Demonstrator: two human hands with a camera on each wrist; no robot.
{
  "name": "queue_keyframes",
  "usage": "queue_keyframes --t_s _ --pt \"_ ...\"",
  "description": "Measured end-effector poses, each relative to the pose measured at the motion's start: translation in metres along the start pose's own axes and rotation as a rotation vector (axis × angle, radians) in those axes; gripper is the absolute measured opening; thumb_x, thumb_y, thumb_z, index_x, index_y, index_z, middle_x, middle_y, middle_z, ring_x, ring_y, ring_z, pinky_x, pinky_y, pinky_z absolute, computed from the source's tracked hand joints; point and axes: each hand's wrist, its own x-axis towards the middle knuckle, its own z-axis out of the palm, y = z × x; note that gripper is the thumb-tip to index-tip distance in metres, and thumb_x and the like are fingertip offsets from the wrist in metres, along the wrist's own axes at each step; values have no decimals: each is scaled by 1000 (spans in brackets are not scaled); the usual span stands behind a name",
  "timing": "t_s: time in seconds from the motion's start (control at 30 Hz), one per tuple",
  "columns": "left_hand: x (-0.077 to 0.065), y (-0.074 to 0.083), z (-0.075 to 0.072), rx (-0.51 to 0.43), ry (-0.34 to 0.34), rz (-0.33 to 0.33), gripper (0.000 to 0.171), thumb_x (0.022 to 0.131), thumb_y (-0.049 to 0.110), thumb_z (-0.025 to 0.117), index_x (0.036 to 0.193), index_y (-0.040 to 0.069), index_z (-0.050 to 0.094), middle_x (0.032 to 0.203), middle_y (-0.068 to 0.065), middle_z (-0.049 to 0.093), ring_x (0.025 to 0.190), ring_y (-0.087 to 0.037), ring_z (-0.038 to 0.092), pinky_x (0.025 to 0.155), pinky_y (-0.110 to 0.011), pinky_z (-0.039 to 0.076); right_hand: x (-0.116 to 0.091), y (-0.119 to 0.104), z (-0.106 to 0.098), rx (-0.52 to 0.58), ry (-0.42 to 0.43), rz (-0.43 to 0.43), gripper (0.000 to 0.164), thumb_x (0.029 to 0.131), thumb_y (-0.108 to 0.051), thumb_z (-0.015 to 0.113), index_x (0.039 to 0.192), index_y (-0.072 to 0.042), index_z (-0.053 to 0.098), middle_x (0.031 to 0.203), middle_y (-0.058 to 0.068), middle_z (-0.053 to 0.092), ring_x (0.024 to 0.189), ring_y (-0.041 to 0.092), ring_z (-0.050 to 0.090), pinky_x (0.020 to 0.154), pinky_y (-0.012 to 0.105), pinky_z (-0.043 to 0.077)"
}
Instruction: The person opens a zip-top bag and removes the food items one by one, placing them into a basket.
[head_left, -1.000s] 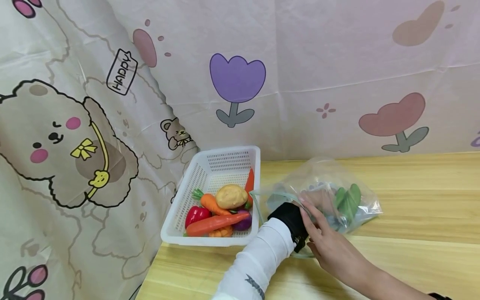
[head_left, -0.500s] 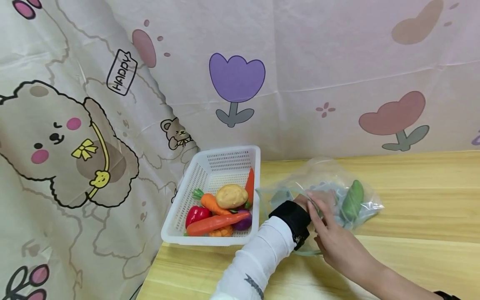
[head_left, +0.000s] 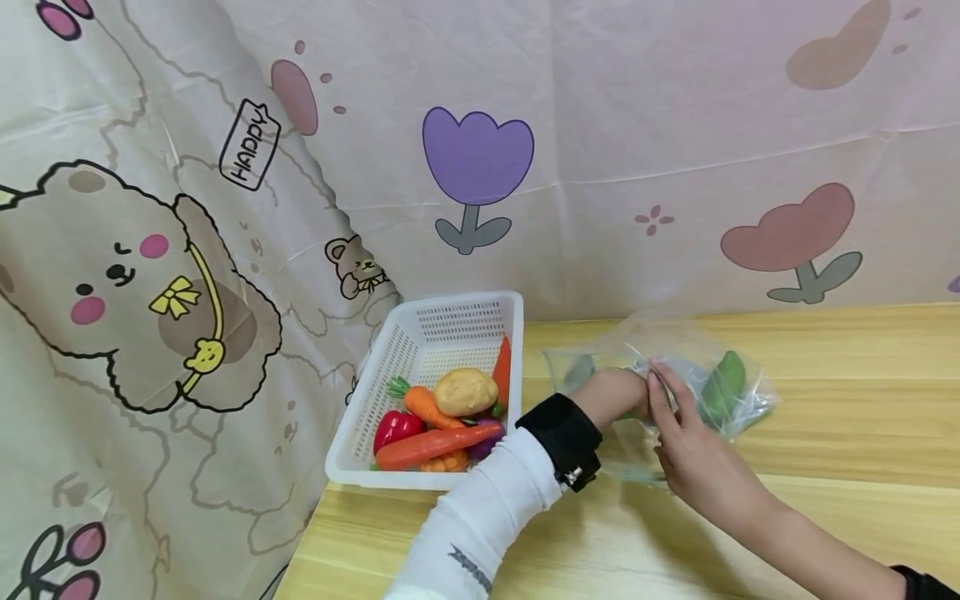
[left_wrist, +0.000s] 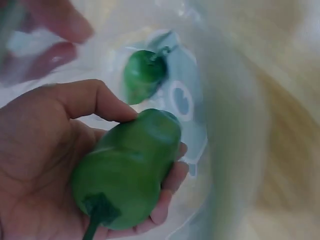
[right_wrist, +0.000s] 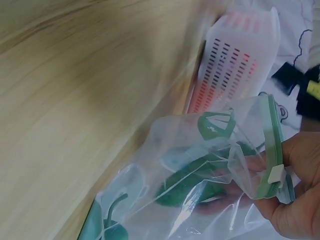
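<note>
Inside a clear zip bag [head_left: 675, 342], my left hand [left_wrist: 45, 150] holds a green pepper [left_wrist: 127, 170], its thumb on top and fingertips curled round the far side. The stem points back towards the wrist. Beyond it in the bag lies another green pepper [left_wrist: 142, 75]. From above, the left hand [head_left: 613, 395] shows bent at the bag's mouth, its fingers hidden. My right hand [right_wrist: 300, 195] pinches the green zip edge [right_wrist: 272, 145] beside the white slider [right_wrist: 276, 174]. A green vegetable [head_left: 723, 387] shows through the plastic at the bag's right end.
Left of the bag stands a white perforated basket [head_left: 352, 478] holding a potato [head_left: 465, 392], carrots [head_left: 423, 406], a red pepper [head_left: 397, 430] and other vegetables. Its right wall is close to the left forearm. A printed cloth [head_left: 600, 167] hangs behind the wooden table [head_left: 862, 400].
My left wrist has drawn back a little to the left, while the right hand has shifted right with the bag's edge. Two green shapes showed in the bag earlier; one shows clearly from above now.
</note>
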Motion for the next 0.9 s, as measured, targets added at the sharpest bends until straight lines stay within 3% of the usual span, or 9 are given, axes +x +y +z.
queue_keyframes --t_s 0.07,0.1,0.27,0.37,0.47,0.57,0.67,0.8,0.9 --pt "-59 5 -24 -60 -128 0 53 99 41 33 148 30 18 153 17 17 133 2 28 105 -14 26 0 2 -1 4 -2 20 103 49 17 74 140 11 27 146 22 20 66 17 51 44 17 36" --pt "-86 4 -29 -104 -100 8 56 98 41 37 149 30 15 152 15 22 132 1 32 104 -15 30 0 4 -2 4 -8 30 104 49 18 74 142 10 25 147 21 19 68 17 50 44 17 36" --pt "-139 -18 -9 -121 214 146 64 91 40 53 146 26 24 116 10 56 96 -4 55 80 -21 45 -3 9 -7 -4 -23 56 107 53 19 70 146 6 18 150 20 17 69 18 51 44 17 36" --pt "-173 -39 6 -118 365 236 61 89 35 56 142 21 30 107 8 54 85 -6 53 69 -19 43 -6 12 -8 -10 -15 48 106 54 17 70 145 6 17 150 20 17 68 17 51 45 17 36" --pt "-202 -64 28 -173 467 234 60 85 29 58 139 17 34 99 5 52 78 -8 49 63 -19 39 -6 13 -8 -18 9 24 103 54 16 69 144 8 20 148 22 19 68 16 51 45 16 36" --pt "-221 -91 53 -226 505 130 54 84 26 59 133 16 40 93 4 52 76 -10 48 63 -21 38 -7 14 -8 -16 18 6 99 57 13 65 144 7 19 148 23 20 68 15 50 46 14 36" --pt "-226 -117 78 -278 450 -5 48 84 24 63 128 16 45 94 3 54 78 -12 48 68 -26 41 -6 13 -8 -15 19 6 99 57 12 65 144 7 20 148 22 20 67 15 50 46 13 35" --pt "-218 -143 107 -344 329 -98 51 86 18 62 134 15 45 117 -4 57 95 -17 55 82 -35 47 -5 11 -7 -20 16 14 102 52 15 70 142 9 24 147 21 20 67 15 50 45 14 36" --pt "-209 -156 122 -416 297 -141 56 90 20 59 142 14 37 135 -14 49 116 -27 53 96 -43 44 -4 10 -5 -19 19 9 100 51 16 71 141 10 27 146 21 22 67 16 51 46 16 38"
